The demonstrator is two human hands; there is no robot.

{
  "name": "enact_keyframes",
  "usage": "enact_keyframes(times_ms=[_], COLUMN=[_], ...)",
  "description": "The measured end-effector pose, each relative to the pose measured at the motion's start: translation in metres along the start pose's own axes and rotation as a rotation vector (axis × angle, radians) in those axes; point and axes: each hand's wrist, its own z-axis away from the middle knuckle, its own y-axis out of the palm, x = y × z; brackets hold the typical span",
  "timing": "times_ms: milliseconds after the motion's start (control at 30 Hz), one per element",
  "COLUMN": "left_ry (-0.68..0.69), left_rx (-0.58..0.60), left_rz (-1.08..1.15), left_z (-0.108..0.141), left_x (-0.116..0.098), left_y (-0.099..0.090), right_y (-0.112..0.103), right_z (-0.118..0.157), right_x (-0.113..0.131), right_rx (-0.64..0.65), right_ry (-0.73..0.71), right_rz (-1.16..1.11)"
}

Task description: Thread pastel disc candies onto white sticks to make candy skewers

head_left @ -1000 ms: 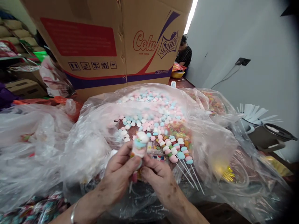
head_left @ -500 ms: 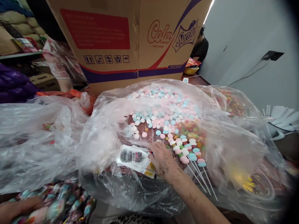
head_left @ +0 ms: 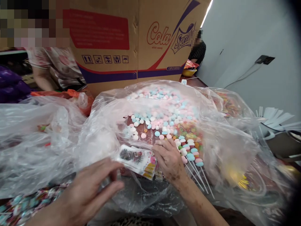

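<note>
My left hand (head_left: 94, 188) hovers low in front of the table with thumb and fingers apart, nothing in it. Its fingertips come near the left end of a small stack of white printed plastic packets (head_left: 136, 158). My right hand (head_left: 169, 158) lies at the right end of these packets, fingers curled; its thumb and fingertips are hidden. Just right of it, several candy skewers (head_left: 192, 153) of pink, white and blue pieces lie on white sticks. Behind both hands spread loose pastel candies (head_left: 162, 110), partly under clear plastic, with colourful gummy rings (head_left: 191, 130) alongside.
A large cardboard box (head_left: 105, 34) stands at the back. Clear plastic sheeting (head_left: 35, 138) covers the left side, above wrapped candies (head_left: 25, 201). Gold twist ties (head_left: 243, 182) and white sticks (head_left: 277, 117) are on the right. Two other people (head_left: 54, 66) are behind the table.
My left hand has left the wrapped candies at lower left and moved right, towards the packets, with its fingers spread. My right hand has shifted slightly right, uncovering more of the packets.
</note>
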Motion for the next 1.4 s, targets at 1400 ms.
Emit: enact_keyframes(times_ms=[1400], left_ry=[-0.102], left_rx=[0.433], left_rz=[0.419], left_z=[-0.083], left_x=[0.020], left_y=[0.095], right_y=[-0.077], right_z=[0.109], right_x=[-0.047], right_rx=[0.274], right_ry=[0.672], right_rz=[0.850])
